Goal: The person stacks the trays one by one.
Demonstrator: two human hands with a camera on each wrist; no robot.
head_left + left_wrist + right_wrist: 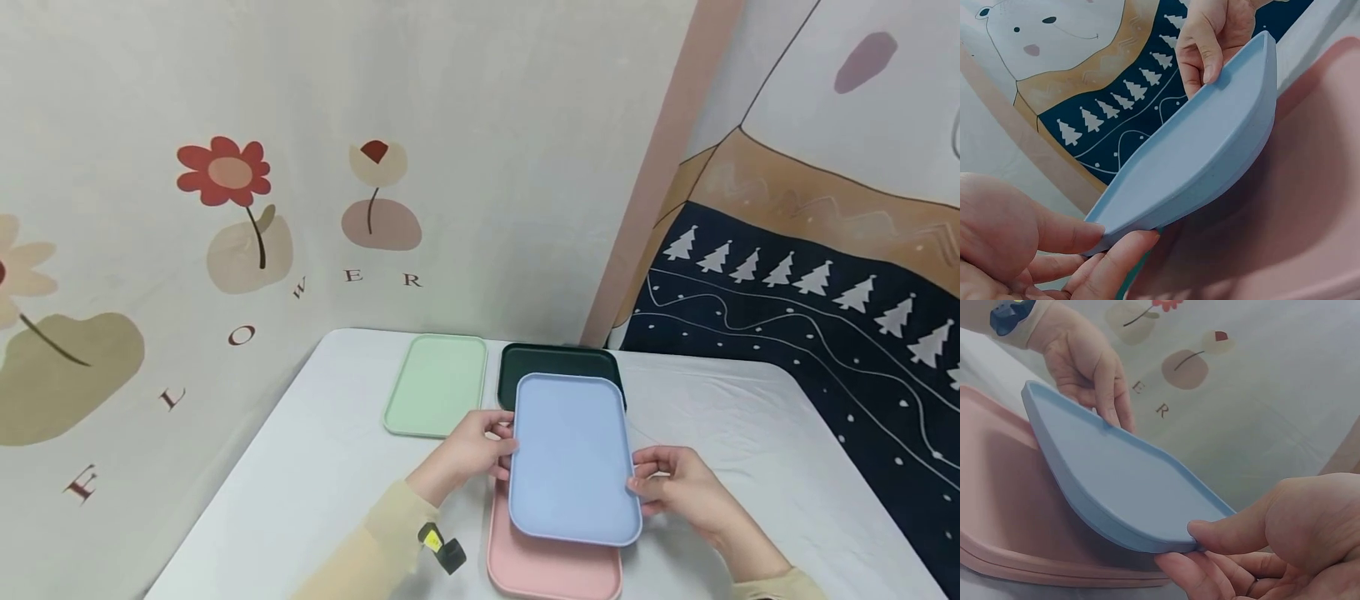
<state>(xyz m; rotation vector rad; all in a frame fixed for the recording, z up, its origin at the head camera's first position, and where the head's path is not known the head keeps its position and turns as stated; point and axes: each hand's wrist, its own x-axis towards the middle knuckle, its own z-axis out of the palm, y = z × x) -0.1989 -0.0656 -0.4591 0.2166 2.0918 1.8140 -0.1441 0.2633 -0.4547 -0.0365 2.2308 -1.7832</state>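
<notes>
Both hands hold a light blue tray (pixel 573 458) in the air by its two long sides. On its left edge, my left hand (pixel 480 446) pinches the rim between thumb and fingers. The right hand (pixel 675 483) grips the opposite rim, its thumb (pixel 1229 534) on top and fingers below. Beneath the blue tray lies a pink tray (pixel 551 571), partly covered in the head view. A seam runs along its side in the right wrist view; whether it is more than one tray I cannot tell.
On the white table (pixel 315 475), a light green tray (pixel 438 383) lies back left. A dark green tray (pixel 558 360) lies behind the blue one, which hides part of it. A wall hanging with flowers (pixel 480 167) and a dark tree-patterned cloth (pixel 795 317) stand around the table.
</notes>
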